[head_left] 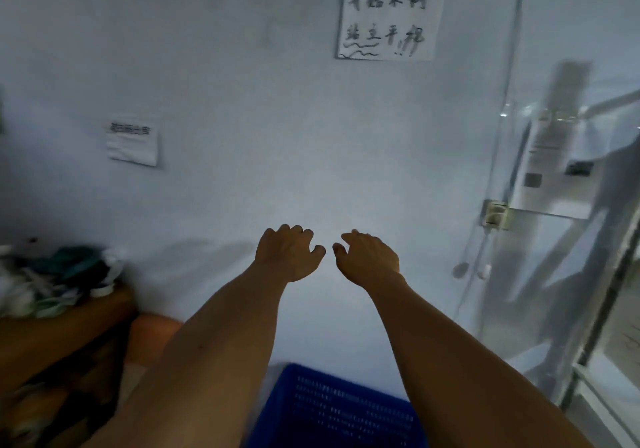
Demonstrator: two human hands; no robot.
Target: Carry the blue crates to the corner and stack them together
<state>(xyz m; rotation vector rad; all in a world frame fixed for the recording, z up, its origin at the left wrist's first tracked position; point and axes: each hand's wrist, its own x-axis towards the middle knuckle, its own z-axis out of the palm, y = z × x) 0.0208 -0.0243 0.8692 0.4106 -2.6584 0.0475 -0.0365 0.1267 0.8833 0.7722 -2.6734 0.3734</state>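
A blue perforated plastic crate (336,409) sits low in the view, between and below my forearms, close to the white wall. Its lower part is cut off by the frame edge. My left hand (289,253) and my right hand (369,257) are stretched out side by side in front of the wall, well above the crate. Both are palm down with fingers loosely curled and apart, and neither holds anything. Only one crate is visible.
A wooden table (52,329) with bags and clutter stands at the left, an orange object (152,336) beside it. Two paper notes (388,21) hang on the wall (225,187). A glass door with a metal frame (571,239) closes off the right side.
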